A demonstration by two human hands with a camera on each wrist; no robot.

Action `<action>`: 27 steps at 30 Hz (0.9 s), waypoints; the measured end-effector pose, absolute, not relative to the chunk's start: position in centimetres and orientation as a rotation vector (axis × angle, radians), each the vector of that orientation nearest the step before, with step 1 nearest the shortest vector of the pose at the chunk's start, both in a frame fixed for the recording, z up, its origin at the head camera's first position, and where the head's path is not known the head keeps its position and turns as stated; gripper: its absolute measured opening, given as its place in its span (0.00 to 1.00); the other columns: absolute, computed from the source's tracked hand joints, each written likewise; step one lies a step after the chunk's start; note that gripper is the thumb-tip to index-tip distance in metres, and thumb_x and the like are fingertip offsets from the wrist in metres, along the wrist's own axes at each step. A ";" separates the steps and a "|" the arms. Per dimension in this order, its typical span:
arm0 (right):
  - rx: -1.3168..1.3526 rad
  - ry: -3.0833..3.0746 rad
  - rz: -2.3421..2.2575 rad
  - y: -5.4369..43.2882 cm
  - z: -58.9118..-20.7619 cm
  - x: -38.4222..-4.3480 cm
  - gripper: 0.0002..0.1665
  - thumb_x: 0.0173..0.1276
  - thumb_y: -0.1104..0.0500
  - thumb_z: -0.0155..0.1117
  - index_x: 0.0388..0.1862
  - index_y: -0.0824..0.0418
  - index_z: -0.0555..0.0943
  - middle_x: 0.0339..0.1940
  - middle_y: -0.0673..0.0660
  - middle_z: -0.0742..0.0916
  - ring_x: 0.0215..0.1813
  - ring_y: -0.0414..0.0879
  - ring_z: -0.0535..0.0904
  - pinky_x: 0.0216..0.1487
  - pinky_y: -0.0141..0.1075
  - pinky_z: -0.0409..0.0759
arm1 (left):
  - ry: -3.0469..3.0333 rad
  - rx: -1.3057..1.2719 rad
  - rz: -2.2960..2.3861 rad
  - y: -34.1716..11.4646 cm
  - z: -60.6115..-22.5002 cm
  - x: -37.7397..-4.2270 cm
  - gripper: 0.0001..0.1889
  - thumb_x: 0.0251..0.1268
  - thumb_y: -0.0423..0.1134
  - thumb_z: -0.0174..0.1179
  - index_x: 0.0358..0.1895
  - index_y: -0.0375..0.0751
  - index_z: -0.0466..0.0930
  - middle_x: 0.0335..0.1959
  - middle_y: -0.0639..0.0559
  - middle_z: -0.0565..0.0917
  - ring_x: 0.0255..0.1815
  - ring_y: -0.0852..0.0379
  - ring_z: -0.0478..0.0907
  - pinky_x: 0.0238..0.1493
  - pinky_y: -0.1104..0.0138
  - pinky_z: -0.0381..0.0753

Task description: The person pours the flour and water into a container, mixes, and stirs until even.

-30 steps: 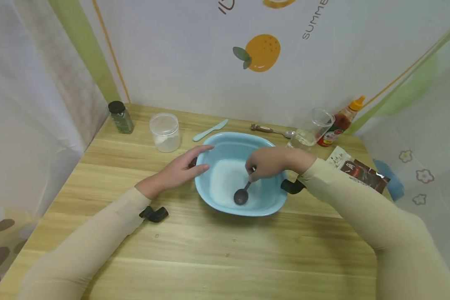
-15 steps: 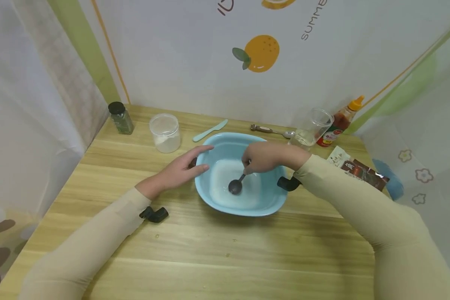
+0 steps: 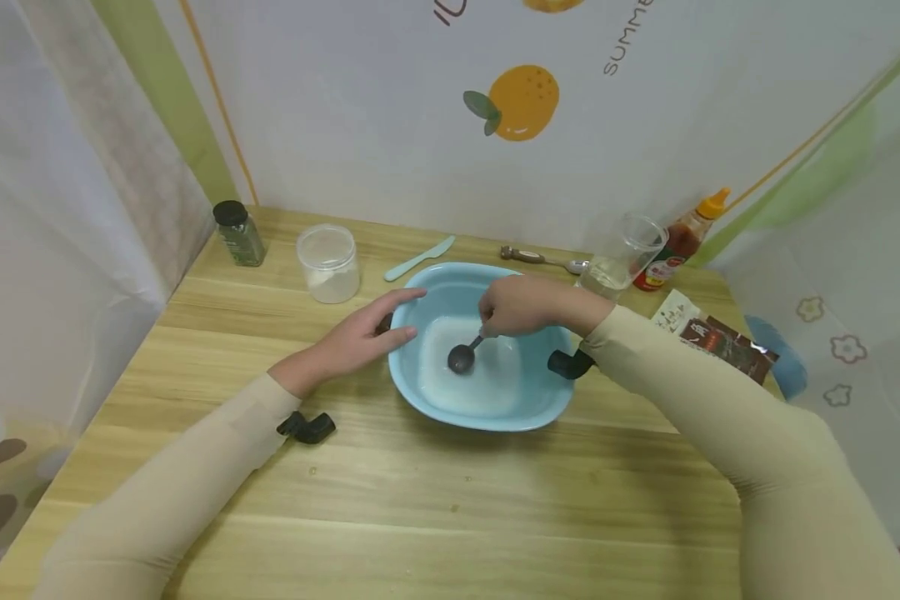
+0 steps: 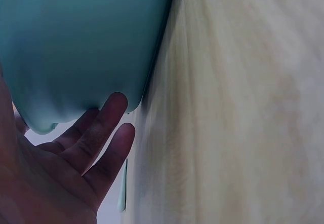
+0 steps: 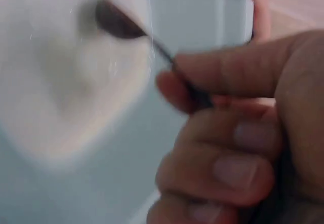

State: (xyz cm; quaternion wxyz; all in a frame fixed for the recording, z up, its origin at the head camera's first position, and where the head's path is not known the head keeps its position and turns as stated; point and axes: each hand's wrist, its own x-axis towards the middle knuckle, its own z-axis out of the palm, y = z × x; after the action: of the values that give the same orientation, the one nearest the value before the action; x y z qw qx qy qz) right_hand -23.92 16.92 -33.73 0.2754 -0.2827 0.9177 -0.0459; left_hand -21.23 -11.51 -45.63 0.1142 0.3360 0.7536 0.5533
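Note:
A light-blue basin [image 3: 487, 419] stands on the wooden table, a whitish, wet-looking layer [image 3: 487, 387] over its bottom. My left hand [image 3: 351, 340] holds its left rim, thumb and index finger over the edge. In the left wrist view, the other fingers [image 4: 104, 125] lie against the outer wall. Over the basin, my right hand [image 3: 521, 304] grips the short handle of a dark round-bowled spoon [image 3: 461, 359]. The right wrist view shows the spoon [image 5: 116, 19] low over the pale contents, its handle pinched between thumb and fingers.
Along the back stand a black-lidded jar [image 3: 240, 237], a clear tub of white powder [image 3: 330, 271], a clear cup of liquid [image 3: 615, 262] and a sauce bottle [image 3: 675, 248]. A pale-green knife [image 3: 420, 258], a brown-handled utensil [image 3: 536, 257] and a brown packet [image 3: 727, 346] lie there too.
My right hand has moved the spoon left and toward the back of the basin, through the whitish contents. The left hand stays at the rim.

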 end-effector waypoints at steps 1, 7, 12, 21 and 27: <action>-0.787 2.450 -0.124 16.7 -34.0 -23.9 0.15 0.81 0.51 0.65 0.41 0.60 0.91 0.31 0.50 0.86 0.34 0.45 0.78 0.37 0.40 0.76 | 2.209 0.984 1.622 -11.5 -45.7 -21.2 0.33 0.87 0.39 0.58 0.88 0.41 0.61 0.72 0.34 0.80 0.63 0.41 0.86 0.58 0.56 0.91; -0.743 2.561 -0.178 16.1 -35.2 -24.4 0.18 0.84 0.49 0.62 0.46 0.60 0.91 0.35 0.52 0.88 0.37 0.46 0.81 0.39 0.40 0.80 | 2.203 1.002 1.615 -11.4 -45.9 -21.2 0.33 0.88 0.40 0.57 0.89 0.42 0.60 0.76 0.36 0.77 0.64 0.41 0.86 0.57 0.57 0.92; -0.638 2.613 -0.165 17.6 -34.5 -24.5 0.15 0.81 0.54 0.63 0.41 0.62 0.91 0.31 0.53 0.86 0.33 0.46 0.78 0.35 0.40 0.76 | 2.198 1.009 1.624 -11.3 -45.8 -21.3 0.33 0.87 0.38 0.58 0.88 0.40 0.61 0.73 0.31 0.78 0.61 0.40 0.87 0.55 0.57 0.92; -0.657 2.656 -0.157 16.1 -34.7 -24.3 0.16 0.84 0.52 0.60 0.37 0.58 0.87 0.29 0.51 0.83 0.31 0.45 0.77 0.33 0.39 0.75 | 2.204 0.993 1.618 -11.6 -45.5 -21.1 0.34 0.88 0.39 0.58 0.89 0.40 0.60 0.79 0.34 0.74 0.66 0.38 0.85 0.57 0.56 0.92; -0.491 2.713 -0.035 18.4 -33.6 -24.1 0.19 0.79 0.58 0.57 0.24 0.54 0.71 0.21 0.49 0.66 0.25 0.43 0.63 0.28 0.37 0.63 | 2.247 0.996 1.611 -11.6 -45.5 -21.2 0.33 0.86 0.39 0.59 0.88 0.41 0.62 0.73 0.34 0.79 0.61 0.42 0.87 0.57 0.56 0.92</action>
State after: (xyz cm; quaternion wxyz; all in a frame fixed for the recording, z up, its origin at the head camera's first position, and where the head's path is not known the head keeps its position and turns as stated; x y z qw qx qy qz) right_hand -24.05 18.39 -33.64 0.1910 -0.1748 0.9658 -0.0125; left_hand -21.21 -11.59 -45.46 0.1013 0.3373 0.7605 0.5455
